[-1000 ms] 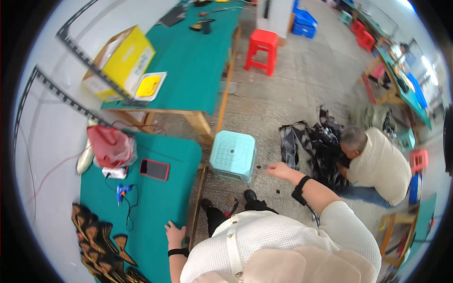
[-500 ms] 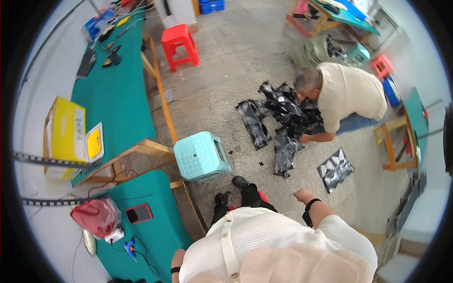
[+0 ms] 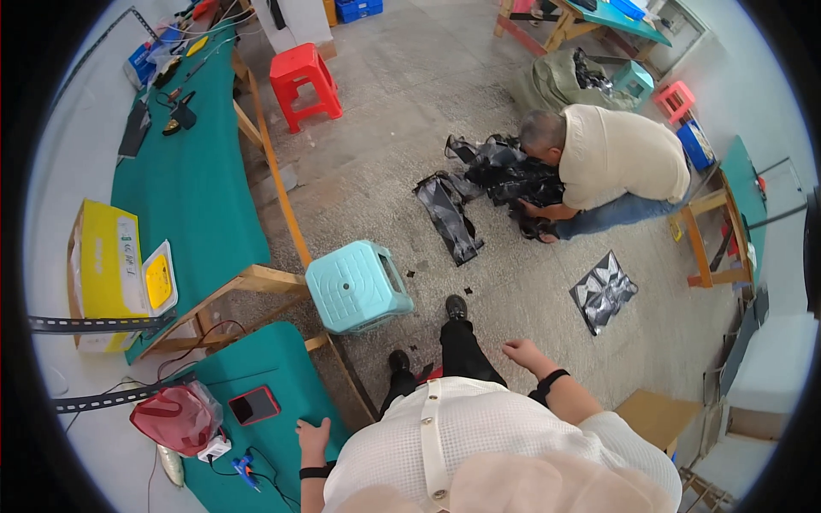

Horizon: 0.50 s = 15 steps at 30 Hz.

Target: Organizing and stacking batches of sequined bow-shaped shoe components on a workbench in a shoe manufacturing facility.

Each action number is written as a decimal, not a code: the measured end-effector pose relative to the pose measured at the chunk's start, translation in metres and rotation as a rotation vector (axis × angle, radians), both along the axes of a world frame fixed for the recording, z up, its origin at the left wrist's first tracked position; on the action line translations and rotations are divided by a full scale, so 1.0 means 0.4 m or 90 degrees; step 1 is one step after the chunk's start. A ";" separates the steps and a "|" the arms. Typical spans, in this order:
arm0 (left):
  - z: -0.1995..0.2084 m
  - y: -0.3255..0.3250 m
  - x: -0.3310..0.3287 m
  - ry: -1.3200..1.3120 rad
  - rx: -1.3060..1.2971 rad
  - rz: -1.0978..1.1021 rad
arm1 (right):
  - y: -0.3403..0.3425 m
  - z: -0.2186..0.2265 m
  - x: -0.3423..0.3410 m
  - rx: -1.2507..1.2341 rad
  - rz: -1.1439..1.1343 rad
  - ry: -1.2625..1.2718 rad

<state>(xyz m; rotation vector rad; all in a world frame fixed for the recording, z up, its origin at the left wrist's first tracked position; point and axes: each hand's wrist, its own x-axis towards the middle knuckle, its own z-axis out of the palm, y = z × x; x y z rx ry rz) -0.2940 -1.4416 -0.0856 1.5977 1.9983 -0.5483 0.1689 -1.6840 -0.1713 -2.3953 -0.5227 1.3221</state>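
My left hand (image 3: 315, 438) is at the right edge of the near green table, fingers spread, holding nothing. On that table lie a red-cased phone (image 3: 254, 405), a red bag in clear plastic (image 3: 175, 417) and a small blue tool (image 3: 245, 468) with a black cord. My right hand (image 3: 530, 357) hangs over the floor with loosely bent fingers and nothing visible in it. Farther off, a crouching co-worker (image 3: 620, 158) has both hands on a heap of shiny black plastic pieces (image 3: 513, 175). One black-and-silver plastic sheet (image 3: 605, 292) lies apart on the floor.
A pale turquoise stool (image 3: 349, 286) stands just ahead, beside the table legs. Beyond it is a red stool (image 3: 301, 81). A long green table (image 3: 192, 188) with a yellow box (image 3: 103, 265) runs along the left. A stuffed green sack (image 3: 547, 84) sits behind the co-worker.
My left hand has come forward into view beside the near table. My right hand has swung a little left. The co-worker has drawn a black piece from the heap's near side closer in.
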 end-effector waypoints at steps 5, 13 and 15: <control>-0.046 0.046 0.058 0.041 -0.051 0.142 | -0.158 -0.047 0.223 -0.135 -0.078 0.013; -0.104 0.091 0.032 0.101 -0.181 0.221 | -0.157 0.028 0.515 -0.110 -0.217 -0.016; -0.106 0.103 0.055 0.128 -0.194 0.209 | -0.127 0.021 0.544 -0.075 -0.256 -0.025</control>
